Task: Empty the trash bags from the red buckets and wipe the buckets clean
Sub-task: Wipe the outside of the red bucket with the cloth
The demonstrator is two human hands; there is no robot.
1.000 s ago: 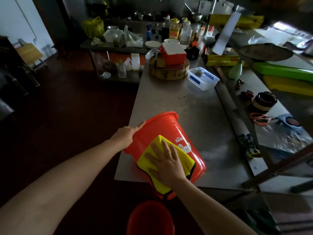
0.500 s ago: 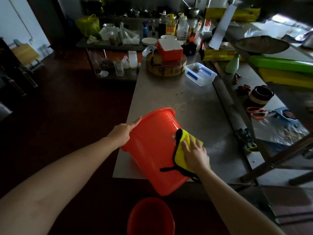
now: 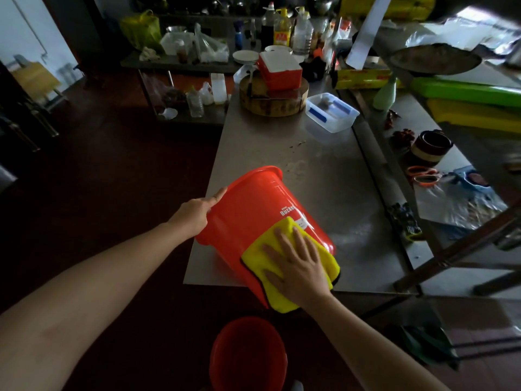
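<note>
A red bucket (image 3: 253, 210) lies tilted on its side at the near left corner of the steel table (image 3: 324, 170), mouth pointing away and left, base toward me. My left hand (image 3: 197, 211) grips its rim on the left side. My right hand (image 3: 296, 262) presses flat, fingers spread, on a yellow cloth (image 3: 259, 258) laid over the bucket's outer wall near the base. A white "Bucket" label shows just above the cloth. A second red bucket (image 3: 246, 351) stands on the dark floor below, close to my body.
At the table's far end are a round wooden chopping block (image 3: 273, 104) with a red box (image 3: 279, 69) on it and a clear plastic container (image 3: 332, 111). Bowls, scissors and plastic clutter the lower shelf on the right. Bottles crowd the back counter. Dark floor lies to the left.
My right hand slid the yellow cloth from the bucket's right side back onto its upper wall near the base. The bucket turned so its label faces up again. My left hand kept its grip.
</note>
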